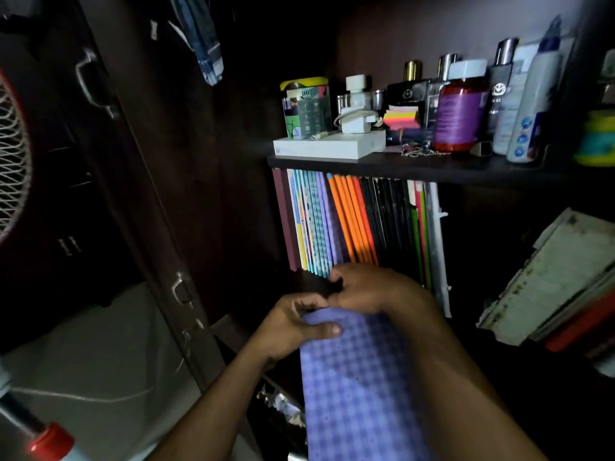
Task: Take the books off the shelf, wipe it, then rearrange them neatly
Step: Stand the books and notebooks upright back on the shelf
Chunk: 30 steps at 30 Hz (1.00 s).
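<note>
The fingers [307, 302] of the left hand [293, 327] are curled over the top edge of a purple checked book [359, 387], with the thumb pressed flat on its cover. The fingers of the right hand [369, 291] are bent round the same top edge from the other side, so the book is gripped by both hands just in front of the row of books [359, 224]. Both forearms are reached in from below, the right one laid across the cover. The row is stood upright under the upper shelf [399, 166], packed against the left wall. Dark open room is seen to the right of the row, before a leaning stack of papers [549, 281].
</note>
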Each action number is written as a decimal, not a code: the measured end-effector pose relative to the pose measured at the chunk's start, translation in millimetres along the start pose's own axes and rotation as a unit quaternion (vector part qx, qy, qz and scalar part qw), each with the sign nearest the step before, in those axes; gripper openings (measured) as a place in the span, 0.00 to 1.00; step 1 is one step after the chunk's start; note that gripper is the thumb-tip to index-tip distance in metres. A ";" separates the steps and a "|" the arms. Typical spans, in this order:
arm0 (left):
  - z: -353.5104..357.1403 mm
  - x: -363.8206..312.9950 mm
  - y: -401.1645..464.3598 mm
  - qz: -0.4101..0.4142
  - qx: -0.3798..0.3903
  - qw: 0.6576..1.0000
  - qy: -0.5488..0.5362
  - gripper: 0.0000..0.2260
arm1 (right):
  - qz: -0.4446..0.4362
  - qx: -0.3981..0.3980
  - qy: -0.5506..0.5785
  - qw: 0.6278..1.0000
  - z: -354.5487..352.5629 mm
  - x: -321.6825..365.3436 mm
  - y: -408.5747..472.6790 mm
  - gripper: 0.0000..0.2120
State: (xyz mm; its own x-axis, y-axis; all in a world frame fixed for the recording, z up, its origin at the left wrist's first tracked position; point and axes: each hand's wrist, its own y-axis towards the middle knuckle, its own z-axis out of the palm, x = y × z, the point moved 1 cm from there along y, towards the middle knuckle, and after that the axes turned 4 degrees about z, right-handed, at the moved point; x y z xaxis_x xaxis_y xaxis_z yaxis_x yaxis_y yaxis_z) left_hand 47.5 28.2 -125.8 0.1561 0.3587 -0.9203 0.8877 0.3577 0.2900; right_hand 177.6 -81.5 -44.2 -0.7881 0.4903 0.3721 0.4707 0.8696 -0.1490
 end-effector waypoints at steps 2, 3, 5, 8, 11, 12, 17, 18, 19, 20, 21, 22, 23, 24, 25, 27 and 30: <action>-4.5 0.9 0.4 0.001 -0.020 0.999 -0.031 0.09 | -0.008 0.037 -0.005 0.999 1.2 2.3 1.3 0.13; -7.2 0.2 0.1 -0.002 -0.046 0.997 -0.060 0.10 | -0.018 0.046 -0.008 0.999 2.5 5.3 2.3 0.11; -12.4 0.6 0.3 -0.017 -0.106 0.987 -0.122 0.13 | -0.038 -0.001 -0.024 0.999 4.4 11.1 1.9 0.10; -16.7 -1.1 1.4 -0.028 -0.180 0.965 -0.189 0.18 | -0.071 -0.143 -0.049 0.986 5.6 20.0 0.2 0.07; -19.7 -5.2 -2.1 -0.039 -0.198 0.938 -0.281 0.28 | -0.059 -0.291 -0.029 0.954 -1.9 18.1 -0.8 0.09; -19.0 -7.8 -5.5 -0.049 -0.170 0.939 -0.295 0.29 | -0.043 -0.346 -0.021 0.937 -6.9 15.2 -2.2 0.09; -14.2 -15.7 -13.8 -0.119 -0.066 0.957 -0.256 0.24 | -0.059 -0.534 -0.006 0.843 -12.8 6.5 -0.5 0.10; -14.3 -16.0 -14.9 -0.120 -0.080 0.952 -0.269 0.24 | -0.081 -0.548 0.006 0.833 -11.5 8.4 -0.4 0.09; -15.1 -14.4 -15.4 -0.115 -0.101 0.948 -0.279 0.24 | -0.109 -0.560 0.024 0.821 -10.3 11.5 -1.3 0.09; -15.3 -13.5 -14.5 -0.103 -0.128 0.946 -0.281 0.24 | -0.136 -0.570 0.045 0.809 -10.5 14.9 -3.2 0.10; -15.3 -11.7 -14.3 -0.083 -0.160 0.943 -0.281 0.23 | -0.158 -0.582 0.066 0.795 -10.1 18.0 -5.3 0.11; -15.7 -9.8 -14.5 -0.058 -0.209 0.934 -0.285 0.20 | -0.171 -0.595 0.087 0.780 -9.8 20.9 -8.0 0.13; -16.5 -6.2 -15.2 -0.030 -0.274 0.917 -0.289 0.18 | -0.177 -0.607 0.107 0.767 -9.5 23.7 -10.1 0.15; -15.7 -6.0 -16.1 -0.005 -0.344 0.892 -0.292 0.16 | -0.180 -0.612 0.127 0.759 -8.0 25.6 -11.2 0.17; -14.4 -5.5 -16.9 0.012 -0.406 0.867 -0.289 0.16 | -0.185 -0.604 0.146 0.761 -5.1 26.5 -9.4 0.17; -7.9 -9.1 -18.3 0.023 -0.489 0.835 -0.252 0.16 | -0.197 -0.537 0.185 0.799 6.6 25.4 -1.2 0.17; -1.8 -12.4 -17.8 0.020 -0.523 0.835 -0.172 0.14 | -0.134 -0.373 0.239 0.887 29.5 18.1 18.1 0.24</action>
State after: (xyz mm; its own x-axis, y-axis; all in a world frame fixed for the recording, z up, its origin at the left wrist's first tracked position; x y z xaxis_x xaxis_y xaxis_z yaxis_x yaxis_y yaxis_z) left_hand 29.0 19.0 -119.1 0.4510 0.1834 -0.8735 0.0436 0.9730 0.2268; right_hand 160.2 -55.2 -67.1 -0.7379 0.0363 0.6740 0.5630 0.5839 0.5849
